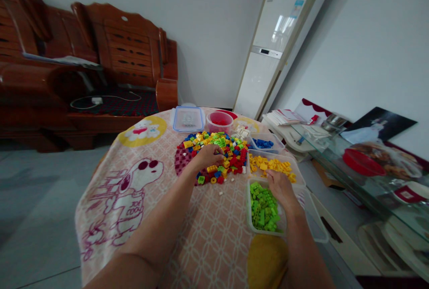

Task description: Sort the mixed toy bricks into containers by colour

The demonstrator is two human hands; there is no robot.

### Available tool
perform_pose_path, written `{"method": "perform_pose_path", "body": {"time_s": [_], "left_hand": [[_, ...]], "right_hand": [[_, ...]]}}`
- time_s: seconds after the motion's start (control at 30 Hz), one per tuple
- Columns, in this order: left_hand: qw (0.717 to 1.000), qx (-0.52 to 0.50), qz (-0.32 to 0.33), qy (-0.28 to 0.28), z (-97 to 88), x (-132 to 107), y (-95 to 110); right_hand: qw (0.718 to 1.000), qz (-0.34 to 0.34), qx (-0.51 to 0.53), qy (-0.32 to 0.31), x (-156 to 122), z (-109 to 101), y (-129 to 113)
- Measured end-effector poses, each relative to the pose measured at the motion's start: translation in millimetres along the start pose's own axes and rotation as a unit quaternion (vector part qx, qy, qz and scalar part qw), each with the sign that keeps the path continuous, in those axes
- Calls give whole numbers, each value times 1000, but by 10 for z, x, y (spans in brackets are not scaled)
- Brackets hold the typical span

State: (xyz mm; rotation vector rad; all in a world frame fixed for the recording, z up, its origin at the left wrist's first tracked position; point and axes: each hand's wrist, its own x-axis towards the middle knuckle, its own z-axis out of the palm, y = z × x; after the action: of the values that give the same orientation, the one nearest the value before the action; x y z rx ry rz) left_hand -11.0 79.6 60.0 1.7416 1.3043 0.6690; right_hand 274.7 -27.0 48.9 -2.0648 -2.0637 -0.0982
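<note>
My left hand (210, 157) reaches into a heap of mixed toy building bricks (236, 150) in red, yellow, green, blue and white. Its fingers curl down among the bricks, and what they grip is too small to make out. My right hand (280, 187) is at the near edge of a clear box of yellow bricks (276, 166), fingertips drawn together over the bricks; anything between them is hidden. Under the right wrist stands a clear box of light green bricks (264, 206). Behind the yellow box is a smaller box of blue bricks (262, 144).
A round tub with red bricks (219, 120), a blue-rimmed clear lid (188, 118) and a group of white bricks (241, 131) lie at the back of the cloth-covered table (208, 231). A cluttered glass shelf (348, 168) stands close on the right. A wooden sofa (124, 52) is behind left.
</note>
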Motion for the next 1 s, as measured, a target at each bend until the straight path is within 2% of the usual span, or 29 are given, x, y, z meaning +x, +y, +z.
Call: {"method": "perform_pose_path", "body": {"time_s": [0.13,0.2,0.3,0.4,0.57,0.87,1.0], "left_hand": [[996,22,65,60,-72,7,9],[994,41,75,69,-138,-28,28],[994,94,54,14,-196,-98,77],[980,187,58,-46,-159,-142,131],[949,305,70,-40,-5,-134,155],[953,282,91,-54,42,-117,129],[966,225,102,-74,-7,-116,99]], "right_hand": [[1000,-2,4,0,-5,8,14],[1000,-5,3,-1,-9,10,18],[1000,-10,3,3,-11,11,20],[1000,-5,6,2,-10,13,22],[1000,-12,4,10,-15,15,23],[1000,-5,4,-2,-14,-7,9],[1000,-6,3,0,-14,-17,3]]}}
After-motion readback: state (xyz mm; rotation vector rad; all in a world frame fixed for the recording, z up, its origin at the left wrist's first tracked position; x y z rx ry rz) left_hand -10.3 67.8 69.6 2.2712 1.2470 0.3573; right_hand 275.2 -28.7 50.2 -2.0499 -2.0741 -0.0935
